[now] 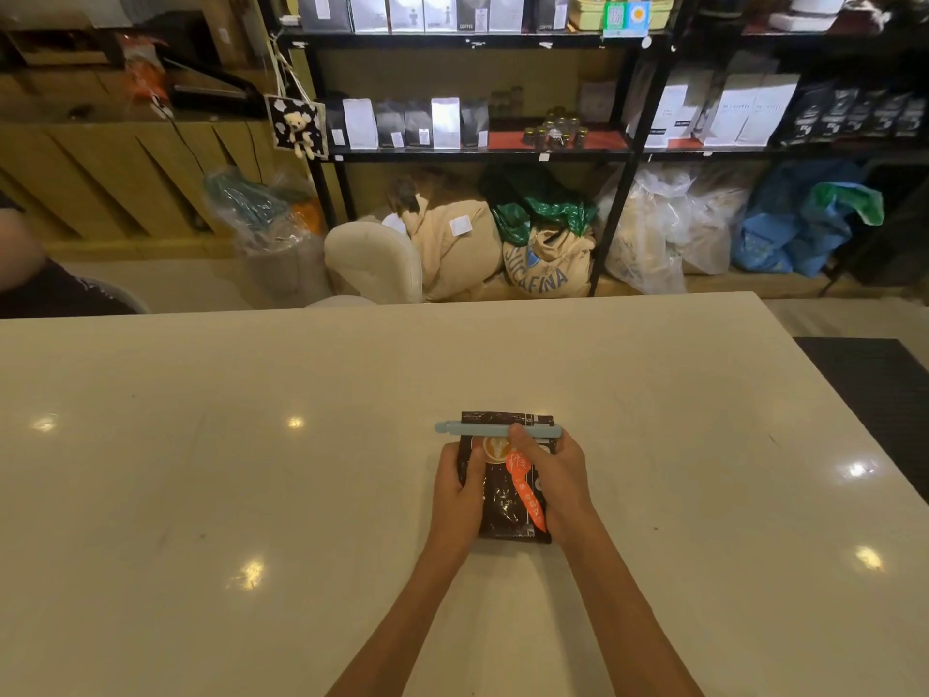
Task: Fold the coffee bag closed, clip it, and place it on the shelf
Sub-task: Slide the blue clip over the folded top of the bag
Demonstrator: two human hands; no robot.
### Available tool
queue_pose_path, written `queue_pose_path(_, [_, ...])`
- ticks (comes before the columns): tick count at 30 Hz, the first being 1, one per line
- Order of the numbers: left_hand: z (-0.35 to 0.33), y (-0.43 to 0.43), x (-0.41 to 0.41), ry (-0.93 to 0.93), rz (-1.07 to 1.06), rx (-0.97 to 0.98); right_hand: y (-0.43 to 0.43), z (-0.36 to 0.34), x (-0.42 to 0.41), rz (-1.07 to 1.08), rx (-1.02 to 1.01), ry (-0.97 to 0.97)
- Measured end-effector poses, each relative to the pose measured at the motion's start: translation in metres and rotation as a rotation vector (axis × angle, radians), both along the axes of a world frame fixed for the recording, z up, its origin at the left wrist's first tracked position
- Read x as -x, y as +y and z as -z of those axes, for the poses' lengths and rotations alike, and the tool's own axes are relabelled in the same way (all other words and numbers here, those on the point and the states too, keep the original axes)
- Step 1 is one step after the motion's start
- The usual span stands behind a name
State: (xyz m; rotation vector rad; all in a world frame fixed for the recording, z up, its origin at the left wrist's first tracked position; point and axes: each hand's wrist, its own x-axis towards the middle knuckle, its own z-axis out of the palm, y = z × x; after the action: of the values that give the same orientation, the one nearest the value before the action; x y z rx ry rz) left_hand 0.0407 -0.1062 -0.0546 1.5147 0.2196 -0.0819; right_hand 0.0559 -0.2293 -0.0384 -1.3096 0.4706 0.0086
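Observation:
A dark brown coffee bag [505, 500] with an orange stripe lies flat on the white table [251, 445], its top end pointing away from me. A light blue clip [482, 429] runs across the bag just below its folded top. My left hand [460, 487] grips the bag's left edge, thumb on its front. My right hand [555, 475] holds the bag's right side, with its thumb pressing on the clip. The black metal shelf [477, 154] stands beyond the table, stocked with bags.
Sacks and plastic bags [548, 254] fill the floor under the shelf. A cream chair [374, 261] stands at the table's far edge. Another person's arm [20, 254] shows at the left. A dark mat [874, 389] lies off the table's right side.

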Motion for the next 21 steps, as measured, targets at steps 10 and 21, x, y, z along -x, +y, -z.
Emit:
queue_pose_path(10, [-0.002, 0.027, -0.018, 0.095, 0.009, 0.353, -0.001, 0.006, -0.004, 0.0, -0.005, 0.027])
queue_pose_path(21, [-0.007, 0.023, -0.029, 0.023, -0.102, 0.359, -0.001, 0.008, -0.004, 0.006, -0.005, 0.042])
